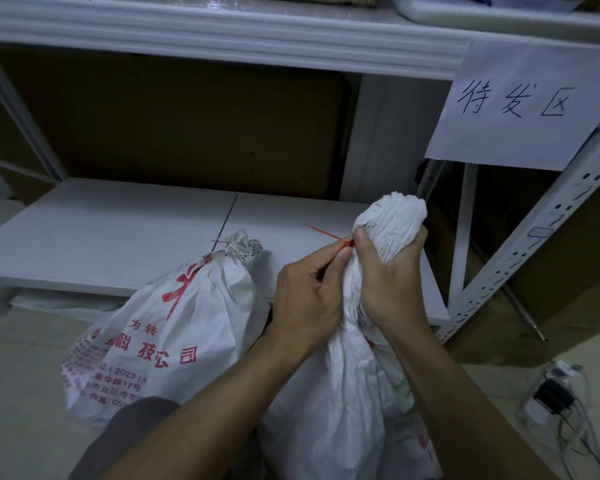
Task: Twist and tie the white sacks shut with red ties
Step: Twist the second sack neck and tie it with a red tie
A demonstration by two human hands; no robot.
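Neck of crumpled white woven plastic sack [361, 358] clamped in my right hand [392, 282].
My left hand [307, 299] pinches thin red plastic tie [329, 237] just beside it.

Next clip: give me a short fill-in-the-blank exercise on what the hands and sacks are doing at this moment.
1. The right hand grips the twisted ____ of the nearer sack.
2. The left hand pinches a ____ tie.
3. The printed sack leans against the white ____.
4. The paper sign hangs on the shelf's ____ side.

Missing words: neck; red; shelf; right
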